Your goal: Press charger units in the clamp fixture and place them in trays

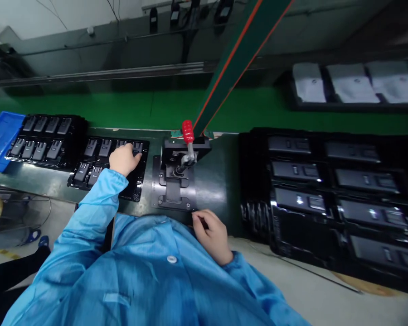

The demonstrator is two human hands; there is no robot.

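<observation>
Blue-sleeved worker's left hand (124, 158) closes its fingers on a dark part (137, 148) in the black tray (136, 188) at ten o'clock, apparently picking it out; seating it in the red-handled clamp fixture (177, 176) would seem to demand careful alignment. Right hand (212, 233) rests loosely curled and empty at the bench edge (224, 199). Stacked trays (329, 181) of larger housings sit at three o'clock.

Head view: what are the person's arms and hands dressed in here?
Both arms are in long sleeves of a shiny light-blue work coat, gathered at the cuffs; a round pale button sits on the coat front. The left hand and right hand are bare: no gloves, and no rings or watch can be seen.
</observation>
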